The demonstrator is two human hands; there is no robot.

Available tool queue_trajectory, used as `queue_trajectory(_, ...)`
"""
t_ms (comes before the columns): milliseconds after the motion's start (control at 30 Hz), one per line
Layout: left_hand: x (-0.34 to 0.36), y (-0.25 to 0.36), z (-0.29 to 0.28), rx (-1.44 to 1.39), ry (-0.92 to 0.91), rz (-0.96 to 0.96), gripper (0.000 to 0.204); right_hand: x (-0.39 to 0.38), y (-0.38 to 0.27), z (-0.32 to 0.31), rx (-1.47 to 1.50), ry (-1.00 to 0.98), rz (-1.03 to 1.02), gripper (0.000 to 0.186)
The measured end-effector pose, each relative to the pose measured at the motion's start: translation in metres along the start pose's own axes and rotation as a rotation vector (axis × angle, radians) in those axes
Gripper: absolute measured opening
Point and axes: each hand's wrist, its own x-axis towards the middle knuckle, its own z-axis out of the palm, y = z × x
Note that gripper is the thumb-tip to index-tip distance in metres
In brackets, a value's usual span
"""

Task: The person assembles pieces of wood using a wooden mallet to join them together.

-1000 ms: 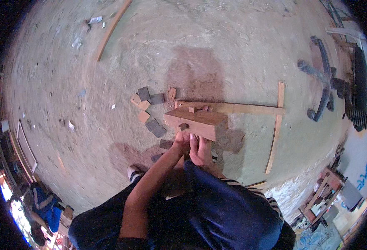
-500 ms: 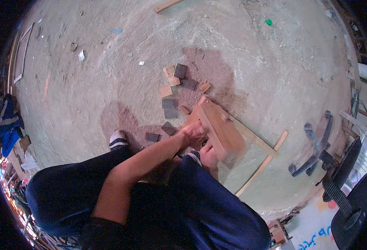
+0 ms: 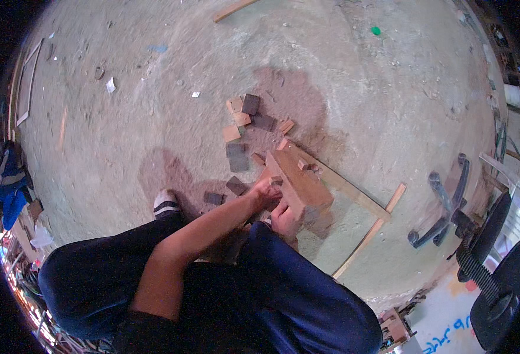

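Note:
Between my two hands a thick reddish-brown wooden block (image 3: 307,186) is held at a tilt above the floor, by my right foot. My left hand (image 3: 266,192) is closed around its near left side, next to a small wooden peg (image 3: 276,181) at the block's edge. Lower down, my right hand (image 3: 284,218) grips the near end, fingers bent against the wood. A second small wooden piece (image 3: 303,165) shows on the upper face. The block hides its underside and some of my fingertips.
Several small wooden blocks, dark (image 3: 250,104) and light (image 3: 231,133), lie on the dusty floor ahead. Under and beyond the held block runs a wooden strip (image 3: 354,186), meeting another strip (image 3: 369,233) at the right. A chair base (image 3: 445,203) lies farther right.
The block has shifted slightly toward me and left and turned a little, so the small pieces on it show more clearly. Both hands stay on it.

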Motion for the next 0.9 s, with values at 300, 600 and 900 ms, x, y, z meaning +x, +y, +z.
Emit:
queue_trajectory(300,0.0,0.001,-0.003,0.005,-0.002,-0.016,0.064,-0.001,-0.007,0.006,-0.071,0.274,-0.084,0.025)
queue_trajectory(600,-0.011,0.007,-0.048,0.094,0.35,0.191,0.076,0.021,-0.034,-0.027,1.019,0.414,0.416,0.035)
queue_trajectory(900,-0.011,0.006,-0.041,0.334,0.529,0.176,0.063,0.003,-0.006,-0.013,1.188,0.26,0.526,0.033)
